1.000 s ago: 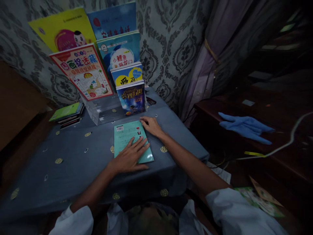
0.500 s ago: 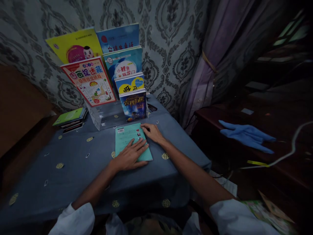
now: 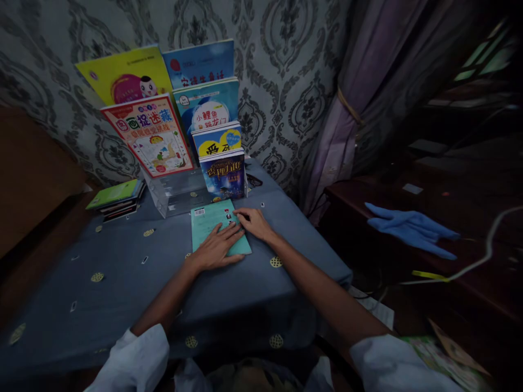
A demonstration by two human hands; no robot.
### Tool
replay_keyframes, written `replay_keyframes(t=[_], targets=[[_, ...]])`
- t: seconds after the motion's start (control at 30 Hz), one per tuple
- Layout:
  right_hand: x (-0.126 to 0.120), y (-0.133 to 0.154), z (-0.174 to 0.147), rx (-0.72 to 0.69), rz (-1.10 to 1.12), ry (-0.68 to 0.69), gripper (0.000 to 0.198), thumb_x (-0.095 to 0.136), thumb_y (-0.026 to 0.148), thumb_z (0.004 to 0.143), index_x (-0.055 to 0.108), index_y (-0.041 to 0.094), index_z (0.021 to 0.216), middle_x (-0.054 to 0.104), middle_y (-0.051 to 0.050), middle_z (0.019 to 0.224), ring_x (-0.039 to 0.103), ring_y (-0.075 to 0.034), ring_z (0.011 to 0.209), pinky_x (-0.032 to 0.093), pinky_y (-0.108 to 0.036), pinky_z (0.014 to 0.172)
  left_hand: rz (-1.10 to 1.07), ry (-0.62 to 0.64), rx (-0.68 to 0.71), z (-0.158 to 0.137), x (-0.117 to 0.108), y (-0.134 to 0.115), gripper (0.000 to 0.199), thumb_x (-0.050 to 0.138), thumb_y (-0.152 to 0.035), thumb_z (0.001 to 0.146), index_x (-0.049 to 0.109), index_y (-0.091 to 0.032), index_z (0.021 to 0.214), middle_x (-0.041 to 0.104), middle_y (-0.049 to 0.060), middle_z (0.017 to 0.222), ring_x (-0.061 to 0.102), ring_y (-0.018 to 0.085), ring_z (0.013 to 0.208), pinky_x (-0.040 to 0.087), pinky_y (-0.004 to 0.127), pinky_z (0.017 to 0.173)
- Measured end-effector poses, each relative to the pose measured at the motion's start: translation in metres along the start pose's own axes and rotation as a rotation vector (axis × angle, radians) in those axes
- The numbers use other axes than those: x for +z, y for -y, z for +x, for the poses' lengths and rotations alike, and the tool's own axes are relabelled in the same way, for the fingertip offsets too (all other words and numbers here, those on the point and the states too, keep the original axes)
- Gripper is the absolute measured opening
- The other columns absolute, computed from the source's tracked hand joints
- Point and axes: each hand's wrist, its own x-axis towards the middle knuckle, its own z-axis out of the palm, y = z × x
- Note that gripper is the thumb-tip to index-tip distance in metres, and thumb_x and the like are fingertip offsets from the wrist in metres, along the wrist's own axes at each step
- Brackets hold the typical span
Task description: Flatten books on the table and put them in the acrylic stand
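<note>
A thin teal book (image 3: 204, 228) lies with its barcoded back up on the blue cloth-covered table. My left hand (image 3: 218, 246) rests flat across its lower part, fingers stretched out and slightly spread. At the book's upper right edge, my right hand (image 3: 254, 222) has its bent fingers closed in a pinch. Just beyond the book stands a clear acrylic book rack (image 3: 175, 198) holding several upright books, among them a dark blue paperback (image 3: 224, 175) in front and a red-bordered picture book (image 3: 153, 139) on the left.
A small stack of books (image 3: 116, 197) lies left of the rack. Dark glasses (image 3: 254, 181) sit behind its right side. On a dark red surface to the right lie a blue glove (image 3: 411, 228) and a white cable (image 3: 488, 247). A patterned wall and a purple curtain (image 3: 341, 125) close the back.
The teal book has slid a little away from me, toward the rack, with my left hand moving along on it. My right hand stays nearly in place at the book's edge.
</note>
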Motion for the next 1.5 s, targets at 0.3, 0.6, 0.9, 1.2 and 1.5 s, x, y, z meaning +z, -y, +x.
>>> replay_keyframes(t=[0.3,0.6,0.9,1.2,1.5], targets=[[-0.001,0.001,0.001,0.009,0.01,0.012,0.031,0.053,0.016,0.089,0.076,0.02,0.11,0.078,-0.006,0.106,0.073,-0.023,0.098,0.054,-0.037,0.093,-0.072,-0.04,-0.003,0.001,0.001,0.004,0.077,0.042,-0.069,0.094,0.035,-0.022,0.154,0.035,0.011,0.16,0.025,0.027,0.152,0.012,0.053,0.124],[0.0,-0.003,0.003,-0.043,0.007,-0.033,0.033,0.049,0.021,0.095,0.072,0.022,0.119,0.076,-0.006,0.113,0.07,-0.021,0.104,0.053,-0.036,0.094,-0.084,-0.186,-0.125,0.032,0.007,0.054,0.058,0.03,-0.049,0.103,0.047,-0.015,0.146,0.045,0.013,0.154,0.04,0.024,0.145,0.031,0.042,0.119],[-0.001,-0.003,0.004,-0.069,-0.048,-0.019,0.034,0.047,0.022,0.097,0.068,0.021,0.123,0.075,-0.007,0.116,0.07,-0.022,0.105,0.051,-0.036,0.096,0.077,-0.195,-0.18,0.064,0.009,0.08,0.055,0.031,-0.044,0.104,0.044,-0.014,0.148,0.043,0.013,0.155,0.039,0.024,0.145,0.032,0.042,0.118],[0.001,-0.004,0.005,-0.062,-0.059,-0.01,0.033,0.047,0.021,0.098,0.068,0.021,0.123,0.076,-0.006,0.115,0.07,-0.022,0.105,0.051,-0.035,0.095,0.101,-0.216,-0.196,0.06,0.01,0.065,0.045,0.036,-0.032,0.102,0.052,-0.016,0.141,0.052,0.012,0.149,0.046,0.023,0.14,0.034,0.042,0.116],[0.0,-0.001,0.004,-0.033,-0.015,-0.012,0.034,0.042,0.027,0.102,0.068,0.02,0.121,0.076,-0.007,0.114,0.069,-0.022,0.108,0.049,-0.035,0.097,0.021,-0.227,-0.147,0.033,0.012,0.032,0.043,0.041,-0.028,0.1,0.057,-0.014,0.137,0.054,0.014,0.146,0.047,0.026,0.14,0.036,0.046,0.116]])
